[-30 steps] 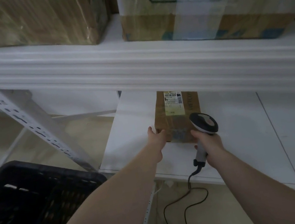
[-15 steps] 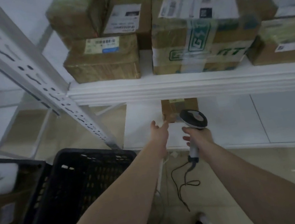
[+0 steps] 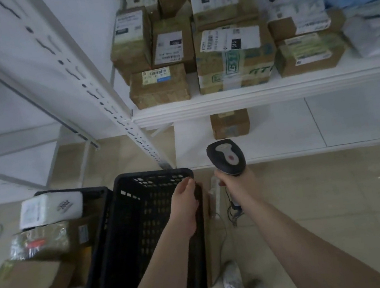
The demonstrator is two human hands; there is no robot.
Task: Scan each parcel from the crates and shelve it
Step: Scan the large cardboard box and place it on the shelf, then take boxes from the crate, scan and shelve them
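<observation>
Cardboard parcel (image 3: 230,124) sits alone on the lowest shelf (image 3: 331,120), just under the edge of the shelf above – that upper shelf (image 3: 275,90) is packed with more labelled boxes (image 3: 233,61). Right hand (image 3: 237,186) grips the handle of a corded scanner (image 3: 226,157), head up, held in front of the low shelf. Left hand (image 3: 186,204) rests on the right rim of a black crate (image 3: 147,226), fingers curled over it – how firmly, I can't tell. Further parcels (image 3: 39,242) lie in a second crate to the left.
</observation>
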